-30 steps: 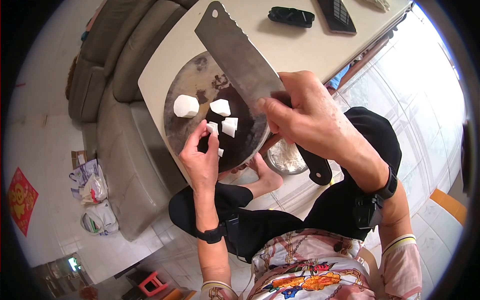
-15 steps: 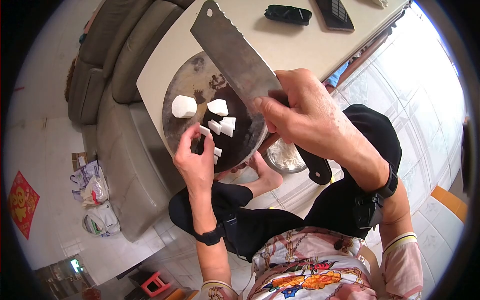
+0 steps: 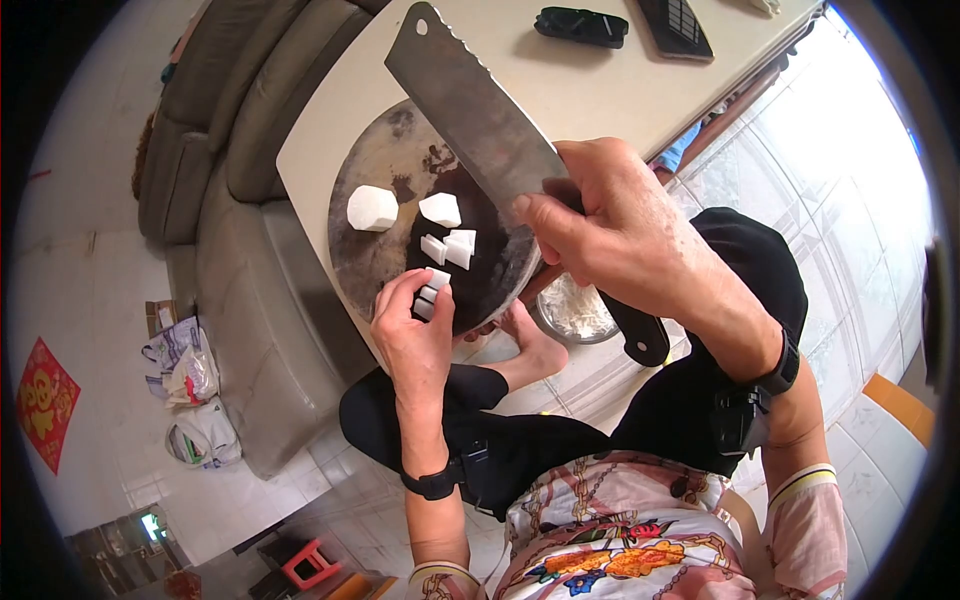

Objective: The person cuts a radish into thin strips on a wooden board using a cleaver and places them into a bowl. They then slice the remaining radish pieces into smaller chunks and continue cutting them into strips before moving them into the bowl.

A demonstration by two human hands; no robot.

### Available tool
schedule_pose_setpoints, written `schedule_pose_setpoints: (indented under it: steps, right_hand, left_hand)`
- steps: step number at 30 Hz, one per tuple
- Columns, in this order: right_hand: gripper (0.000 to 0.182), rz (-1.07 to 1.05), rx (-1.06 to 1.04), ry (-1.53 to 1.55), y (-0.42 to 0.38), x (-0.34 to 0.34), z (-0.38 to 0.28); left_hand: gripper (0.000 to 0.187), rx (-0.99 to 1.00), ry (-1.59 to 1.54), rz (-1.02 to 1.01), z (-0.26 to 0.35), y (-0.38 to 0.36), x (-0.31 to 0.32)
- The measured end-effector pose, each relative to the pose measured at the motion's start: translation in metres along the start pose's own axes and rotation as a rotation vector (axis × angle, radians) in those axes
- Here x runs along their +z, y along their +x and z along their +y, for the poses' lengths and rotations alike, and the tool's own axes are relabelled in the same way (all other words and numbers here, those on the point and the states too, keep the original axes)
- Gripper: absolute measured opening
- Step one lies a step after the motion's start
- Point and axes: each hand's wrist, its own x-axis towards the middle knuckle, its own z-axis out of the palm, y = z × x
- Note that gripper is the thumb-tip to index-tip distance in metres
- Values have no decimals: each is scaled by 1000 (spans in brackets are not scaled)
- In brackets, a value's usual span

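Note:
My right hand (image 3: 610, 220) is wrapped round a broad cleaver (image 3: 465, 105), its blade pointing up and left over the round chopping board (image 3: 350, 265). Thumb and fingers of my left hand (image 3: 412, 335) close on small white vegetable slices (image 3: 437, 282), perhaps radish, at the board's near side. Just beyond them lie a few more cut pieces (image 3: 458, 248). Farther up the board are a trimmed white chunk (image 3: 440, 210) and a larger rounded chunk (image 3: 372, 209). The cleaver's blade is apart from all of these pieces.
The board rests on a pale table (image 3: 320, 120), with a black case (image 3: 581, 27) and a phone (image 3: 675, 27) at its far side. Below the cleaver handle a metal bowl (image 3: 577, 308) holds white shreds. A grey sofa (image 3: 265, 330) stands left.
My left hand has moved right and slightly down the board, bringing a white slice against the pieces near its fingers. My right hand and the cleaver have barely shifted.

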Motion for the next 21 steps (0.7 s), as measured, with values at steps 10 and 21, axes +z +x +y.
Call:
schedule_pose_setpoints:
  steps: [10, 21]
  right_hand:
    - [32, -10, -1, 15, 1, -2, -1]
    - [27, 26, -42, 23, -1, -1, 2]
  left_hand:
    - [32, -75, -54, 13, 6, 7, 1]
    - [42, -127, -242, -58, -4, 34, 12]
